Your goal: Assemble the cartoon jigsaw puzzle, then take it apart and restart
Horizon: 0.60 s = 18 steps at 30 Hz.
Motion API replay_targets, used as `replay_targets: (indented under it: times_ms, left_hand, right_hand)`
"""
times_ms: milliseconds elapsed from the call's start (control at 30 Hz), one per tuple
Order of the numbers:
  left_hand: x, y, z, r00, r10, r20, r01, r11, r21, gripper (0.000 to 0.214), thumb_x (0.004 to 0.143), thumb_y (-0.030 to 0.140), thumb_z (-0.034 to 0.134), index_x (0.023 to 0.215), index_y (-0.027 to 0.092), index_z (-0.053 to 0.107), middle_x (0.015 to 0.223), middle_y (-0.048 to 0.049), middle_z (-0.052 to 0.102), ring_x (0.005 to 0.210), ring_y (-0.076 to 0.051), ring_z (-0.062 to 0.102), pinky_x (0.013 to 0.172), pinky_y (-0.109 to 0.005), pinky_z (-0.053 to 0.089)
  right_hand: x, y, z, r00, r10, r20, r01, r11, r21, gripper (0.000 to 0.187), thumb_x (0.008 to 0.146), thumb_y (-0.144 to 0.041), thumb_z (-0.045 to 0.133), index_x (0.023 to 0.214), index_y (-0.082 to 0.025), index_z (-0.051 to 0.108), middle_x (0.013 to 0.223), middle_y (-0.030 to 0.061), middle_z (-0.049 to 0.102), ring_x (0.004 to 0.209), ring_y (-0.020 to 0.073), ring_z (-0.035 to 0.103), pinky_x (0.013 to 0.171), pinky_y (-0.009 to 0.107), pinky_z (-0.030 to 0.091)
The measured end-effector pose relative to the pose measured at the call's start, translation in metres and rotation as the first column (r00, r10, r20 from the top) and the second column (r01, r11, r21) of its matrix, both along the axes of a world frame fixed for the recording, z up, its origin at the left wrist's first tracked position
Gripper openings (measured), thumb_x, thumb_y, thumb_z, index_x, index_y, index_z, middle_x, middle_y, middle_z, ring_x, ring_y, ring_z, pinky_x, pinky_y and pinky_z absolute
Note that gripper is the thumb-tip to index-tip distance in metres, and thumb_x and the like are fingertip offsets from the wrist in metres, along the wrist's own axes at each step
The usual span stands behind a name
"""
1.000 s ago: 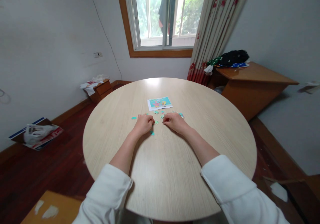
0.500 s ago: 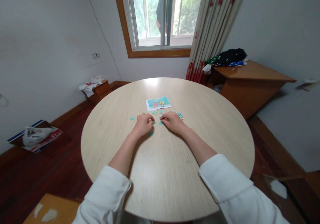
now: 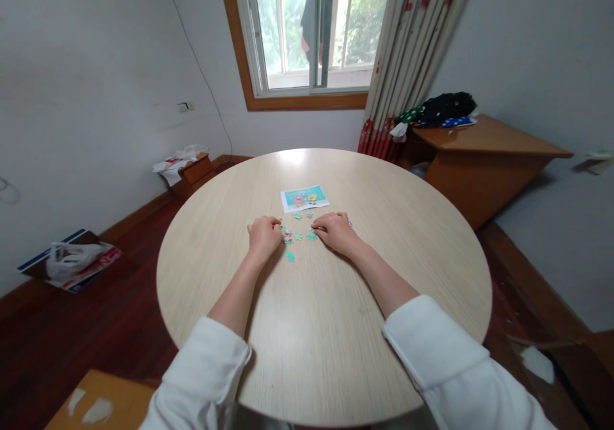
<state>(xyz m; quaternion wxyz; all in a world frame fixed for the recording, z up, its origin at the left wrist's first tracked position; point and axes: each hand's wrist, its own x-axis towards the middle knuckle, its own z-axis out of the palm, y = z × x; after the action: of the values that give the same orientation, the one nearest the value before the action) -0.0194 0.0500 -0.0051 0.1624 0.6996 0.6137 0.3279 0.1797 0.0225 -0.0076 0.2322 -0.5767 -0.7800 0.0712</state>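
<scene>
Several small teal and pink jigsaw puzzle pieces [image 3: 298,236] lie loose on the round wooden table [image 3: 326,327]. My left hand [image 3: 265,233] rests at their left side, its fingers curled together; what they hold, if anything, is hidden. My right hand [image 3: 334,230] is on the other side, fingertips drawn together at the edge of a teal piece, and it covers most of the pieces behind it. Nearer to me a single teal piece [image 3: 290,256] lies apart. Beyond both hands is a printed cartoon picture sheet [image 3: 305,198] with a pink and a yellow figure.
A wooden desk [image 3: 494,137] with dark dotted cloth [image 3: 441,110] stands at the right. At the left is a small cabinet [image 3: 196,171] with papers, and a plastic bag [image 3: 71,260] on the floor. Beyond the window [image 3: 292,30] a dark shape is partly visible.
My left hand has moved left, uncovering pink and teal pieces and covering the spot where a lone piece lay. My right hand has shifted slightly right, over the pieces there.
</scene>
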Motion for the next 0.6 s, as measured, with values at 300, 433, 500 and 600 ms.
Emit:
replay_targets:
  times_ms: [300, 433, 500, 600]
  left_hand:
    - [0.001, 0.003, -0.003, 0.974, -0.031, 0.224, 0.031, 1.0, 0.002, 0.015, 0.066, 0.011, 0.055, 0.061, 0.02, 0.066, 0.081, -0.009, 0.068, 0.09, -0.027, 0.058, 0.096, -0.045, 0.033]
    - [0.001, 0.003, -0.001, 0.953, -0.045, 0.3, 0.046, 0.999, 0.006, 0.015, 0.065, 0.009, 0.055, 0.06, 0.02, 0.064, 0.073, -0.0072, 0.066, 0.079, -0.023, 0.058, 0.082, -0.035, 0.042]
    - [0.004, 0.001, 0.002, 0.945, -0.077, 0.319, 0.079, 0.997, 0.007, 0.014, 0.065, 0.009, 0.056, 0.064, 0.019, 0.067, 0.072, -0.006, 0.066, 0.072, -0.019, 0.057, 0.074, -0.031, 0.043]
    - [0.01, -0.005, 0.007, 0.883, -0.23, 0.41, 0.259, 0.966, -0.016, 0.01, 0.066, 0.014, 0.061, 0.07, 0.017, 0.07, 0.073, -0.0052, 0.067, 0.061, -0.014, 0.054, 0.063, -0.027, 0.042]
  right_hand:
    - [0.002, -0.001, 0.004, 0.998, -0.038, -0.058, 0.04, 0.999, 0.032, 0.012, 0.08, -0.015, 0.06, 0.084, -0.02, 0.07, 0.093, 0.0061, 0.072, 0.094, 0.0202, 0.059, 0.085, 0.036, 0.027]
    - [0.002, 0.001, 0.001, 0.985, -0.046, -0.165, 0.058, 0.996, 0.068, 0.015, 0.077, -0.011, 0.059, 0.084, -0.019, 0.07, 0.09, 0.006, 0.072, 0.087, 0.0184, 0.061, 0.086, 0.035, 0.033]
    - [0.0, 0.001, 0.0, 0.963, -0.041, -0.267, 0.054, 0.998, 0.042, 0.015, 0.076, -0.012, 0.059, 0.086, -0.018, 0.07, 0.087, 0.0057, 0.072, 0.081, 0.0169, 0.062, 0.082, 0.033, 0.038]
    - [-0.007, 0.0, 0.0, 0.883, 0.01, -0.47, -0.028, 0.999, -0.03, 0.016, 0.075, -0.016, 0.06, 0.088, -0.016, 0.07, 0.084, 0.0049, 0.072, 0.075, 0.0154, 0.062, 0.072, 0.029, 0.044]
